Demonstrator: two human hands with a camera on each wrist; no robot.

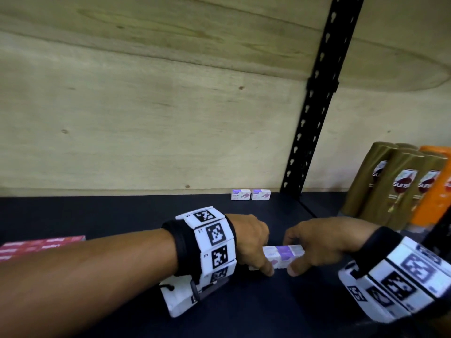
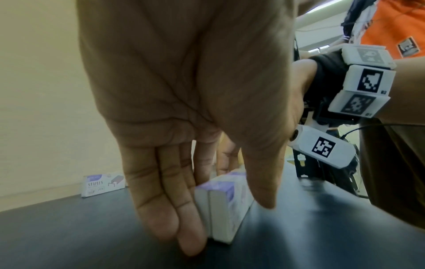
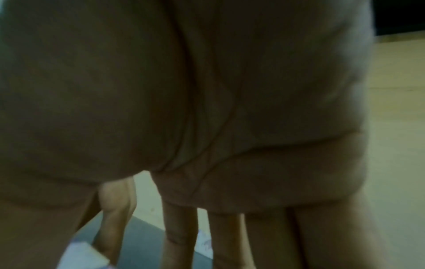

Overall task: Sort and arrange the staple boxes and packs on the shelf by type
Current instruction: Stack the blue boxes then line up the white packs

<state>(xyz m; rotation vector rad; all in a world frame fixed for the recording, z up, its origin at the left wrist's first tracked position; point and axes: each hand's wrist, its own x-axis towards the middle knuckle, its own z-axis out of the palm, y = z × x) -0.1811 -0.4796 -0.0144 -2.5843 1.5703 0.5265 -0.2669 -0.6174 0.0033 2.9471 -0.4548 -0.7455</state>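
Note:
A short row of white-and-purple staple boxes (image 1: 283, 256) stands on the black shelf (image 1: 122, 215) near its front. My left hand (image 1: 263, 256) pinches the row's left end, fingers behind and thumb in front. My right hand (image 1: 296, 257) pinches the right end the same way. In the left wrist view my left hand (image 2: 227, 222) straddles the staple boxes (image 2: 222, 205), fingers on one side and thumb on the other. The right wrist view is mostly dark palm, with my right hand's fingers (image 3: 179, 227) pointing down beside a box corner (image 3: 82, 254). Two more matching boxes (image 1: 251, 194) stand side by side against the back wall.
Red packs (image 1: 41, 245) lie flat at the shelf's left, partly behind my forearm. Gold shampoo bottles (image 1: 395, 186) and an orange bottle (image 1: 434, 189) crowd the right. A black slotted upright (image 1: 314, 98) rises at the back right. A plywood wall (image 1: 146, 106) closes the back.

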